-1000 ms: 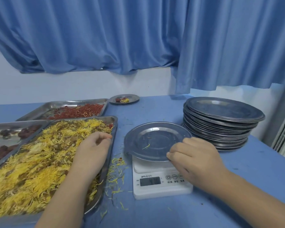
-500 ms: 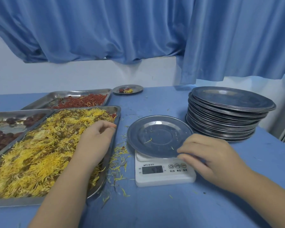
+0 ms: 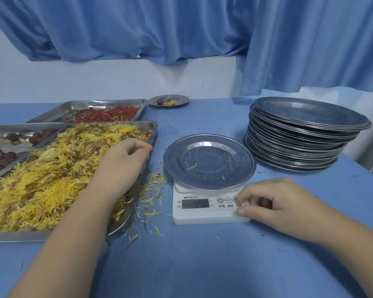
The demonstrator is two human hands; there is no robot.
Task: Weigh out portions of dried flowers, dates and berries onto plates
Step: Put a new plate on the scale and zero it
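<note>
Steel everywhere on this blue table (image 3: 202, 265). Nearest, the right hand (image 3: 282, 205) curls its fingertips on the white scale (image 3: 205, 208), grasping nothing; an almost bare plate (image 3: 209, 161) sits on top. The left hand (image 3: 121, 166) rests half-closed in the dried flowers (image 3: 52, 175); whether it holds any, I cannot tell. Beyond lie dates (image 3: 0, 155), berries (image 3: 108, 111), stacked plates (image 3: 299, 136) and one filled plate (image 3: 169, 101).

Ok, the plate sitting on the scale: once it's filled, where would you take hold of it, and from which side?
Probably by the thin rim of the plate, at its right edge. The rim overhangs the small white scale, so fingers can slip under it there. The left side is crowded by the flower tray and the left hand, while the right hand already sits at the scale's right corner. Lift level, since the plate is shallow.
</note>
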